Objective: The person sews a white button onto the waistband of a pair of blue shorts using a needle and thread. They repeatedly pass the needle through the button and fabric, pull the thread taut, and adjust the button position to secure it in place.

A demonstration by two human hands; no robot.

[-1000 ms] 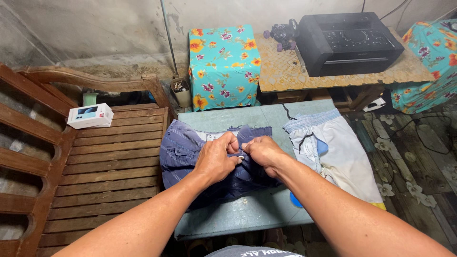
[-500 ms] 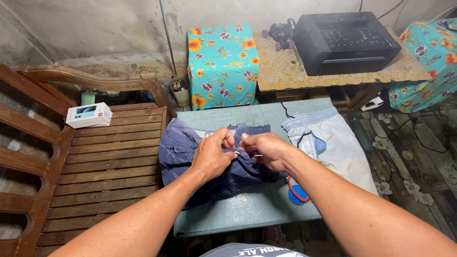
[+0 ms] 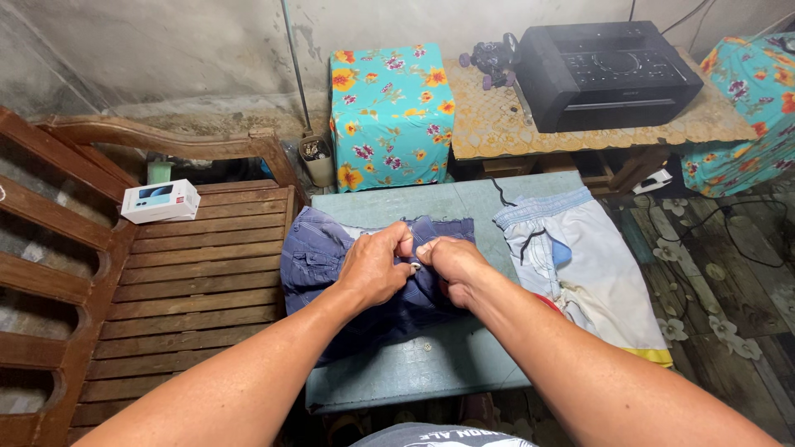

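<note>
A grey-green table [image 3: 464, 203] carries blue shorts [image 3: 319, 257] and white shorts [image 3: 592, 265] (side by side).

The blue shorts [image 3: 319, 261] are woven cloth, matt, finely striped and creased. The white shorts [image 3: 596, 265] are thin, smooth cloth with a gathered waistband. The table [image 3: 389, 368] top looks matt, scuffed and faintly mottled. The bench [image 3: 190, 273] is slatted wood, brown with a dull sheen. The small box [image 3: 160, 201] is smooth, glossy cardboard.
</note>
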